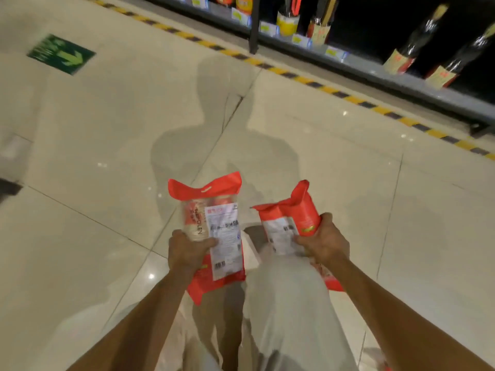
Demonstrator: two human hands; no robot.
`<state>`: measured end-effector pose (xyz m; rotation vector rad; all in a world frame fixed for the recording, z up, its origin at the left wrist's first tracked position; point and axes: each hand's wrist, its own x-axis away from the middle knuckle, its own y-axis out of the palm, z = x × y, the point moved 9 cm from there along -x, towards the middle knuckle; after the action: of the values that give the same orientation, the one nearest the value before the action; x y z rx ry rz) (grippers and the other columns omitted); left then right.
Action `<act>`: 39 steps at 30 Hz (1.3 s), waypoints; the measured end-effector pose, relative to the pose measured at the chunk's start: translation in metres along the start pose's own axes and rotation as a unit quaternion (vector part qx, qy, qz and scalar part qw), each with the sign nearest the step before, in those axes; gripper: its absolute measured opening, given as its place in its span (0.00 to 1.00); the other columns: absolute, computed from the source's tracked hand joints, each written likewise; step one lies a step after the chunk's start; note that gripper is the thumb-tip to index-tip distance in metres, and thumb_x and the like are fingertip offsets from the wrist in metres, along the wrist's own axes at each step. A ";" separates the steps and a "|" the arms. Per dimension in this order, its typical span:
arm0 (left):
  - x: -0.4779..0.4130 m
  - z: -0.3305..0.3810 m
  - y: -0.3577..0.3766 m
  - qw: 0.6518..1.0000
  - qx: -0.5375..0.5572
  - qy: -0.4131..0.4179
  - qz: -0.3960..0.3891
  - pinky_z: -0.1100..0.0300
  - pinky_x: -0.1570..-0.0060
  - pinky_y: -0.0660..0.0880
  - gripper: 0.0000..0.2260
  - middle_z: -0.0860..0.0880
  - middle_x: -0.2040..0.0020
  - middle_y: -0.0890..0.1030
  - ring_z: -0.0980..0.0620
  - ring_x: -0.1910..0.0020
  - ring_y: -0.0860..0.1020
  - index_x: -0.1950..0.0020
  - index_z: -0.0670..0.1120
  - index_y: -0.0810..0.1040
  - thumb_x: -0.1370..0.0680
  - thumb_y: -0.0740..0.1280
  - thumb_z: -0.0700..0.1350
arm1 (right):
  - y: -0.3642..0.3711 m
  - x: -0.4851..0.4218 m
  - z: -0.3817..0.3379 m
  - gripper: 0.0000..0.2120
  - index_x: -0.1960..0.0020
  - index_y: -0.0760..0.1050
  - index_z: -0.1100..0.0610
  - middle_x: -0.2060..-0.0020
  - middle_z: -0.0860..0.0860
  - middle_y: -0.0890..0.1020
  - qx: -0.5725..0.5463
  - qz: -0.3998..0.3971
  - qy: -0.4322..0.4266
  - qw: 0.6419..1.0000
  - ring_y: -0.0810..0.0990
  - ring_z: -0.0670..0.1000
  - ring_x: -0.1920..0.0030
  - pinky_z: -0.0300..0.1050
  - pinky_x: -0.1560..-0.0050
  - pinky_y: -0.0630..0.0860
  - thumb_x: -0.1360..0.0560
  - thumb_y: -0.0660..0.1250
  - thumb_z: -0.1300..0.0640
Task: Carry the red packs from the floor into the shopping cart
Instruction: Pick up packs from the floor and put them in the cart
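1. Currently, the left hand [188, 250] is clamped on one red pack [214, 236] at 6 o'clock, held above the tiled floor [348, 183].
2. At 5 o'clock, the right hand [325, 243] is closed around a second red pack [290, 223].
3. Both packs appear light, soft and crinkly; film may slip. Grip mid-body, as shown.
4. No shopping cart is visible; shelf [401, 79] lies at 1 o'clock.
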<state>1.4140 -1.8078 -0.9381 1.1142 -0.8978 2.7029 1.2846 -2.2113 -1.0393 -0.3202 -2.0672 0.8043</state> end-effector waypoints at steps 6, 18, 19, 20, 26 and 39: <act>0.141 0.175 -0.177 0.992 0.067 0.096 0.042 0.52 0.56 0.83 0.32 0.53 0.52 0.87 0.55 0.58 0.86 0.44 0.50 0.82 0.44 0.83 0.58 | -0.226 0.257 -0.281 0.33 0.43 0.62 0.48 0.52 0.45 0.78 -0.080 0.093 -0.062 0.991 0.78 0.52 0.55 0.49 0.51 0.71 0.34 0.80 0.38; 0.470 0.382 -0.516 0.923 0.223 0.271 0.159 0.60 0.61 0.80 0.20 0.54 0.58 0.86 0.55 0.57 0.86 0.50 0.51 0.78 0.34 0.84 0.38 | -0.440 0.596 -0.577 0.36 0.43 0.64 0.45 0.53 0.40 0.82 -0.160 0.146 -0.311 0.925 0.83 0.51 0.50 0.57 0.45 0.79 0.39 0.80 0.35; 0.475 0.379 -0.519 0.924 0.227 0.260 0.163 0.53 0.56 0.82 0.26 0.51 0.53 0.86 0.49 0.53 0.86 0.46 0.51 0.76 0.36 0.86 0.43 | -0.441 0.599 -0.578 0.37 0.41 0.65 0.46 0.52 0.41 0.82 -0.164 0.153 -0.310 0.924 0.83 0.51 0.49 0.57 0.45 0.79 0.40 0.80 0.35; 0.492 0.380 -0.542 0.910 0.264 0.268 0.177 0.46 0.52 0.83 0.31 0.50 0.49 0.86 0.46 0.50 0.86 0.44 0.52 0.75 0.40 0.87 0.49 | -0.455 0.626 -0.597 0.37 0.40 0.66 0.47 0.51 0.42 0.82 -0.171 0.157 -0.340 0.911 0.83 0.51 0.49 0.57 0.46 0.79 0.40 0.81 0.36; 0.584 0.390 -0.596 0.878 0.264 0.309 0.254 0.51 0.56 0.84 0.24 0.50 0.51 0.88 0.50 0.55 0.87 0.43 0.48 0.79 0.34 0.84 0.41 | -0.473 0.684 -0.655 0.43 0.37 0.66 0.47 0.48 0.43 0.83 -0.166 0.113 -0.412 0.889 0.82 0.52 0.48 0.54 0.47 0.77 0.45 0.75 0.30; 0.708 0.276 -0.658 0.807 0.326 0.198 0.451 0.43 0.51 0.82 0.36 0.50 0.50 0.87 0.49 0.53 0.86 0.44 0.50 0.77 0.49 0.82 0.57 | -0.377 0.774 -0.731 0.33 0.40 0.67 0.45 0.54 0.39 0.82 -0.143 -0.075 -0.541 0.825 0.82 0.48 0.52 0.55 0.46 0.78 0.36 0.82 0.41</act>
<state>1.2555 -1.5154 0.0104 0.0010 -0.4658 3.9929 1.4445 -1.8037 0.0017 0.2287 -3.2451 0.6139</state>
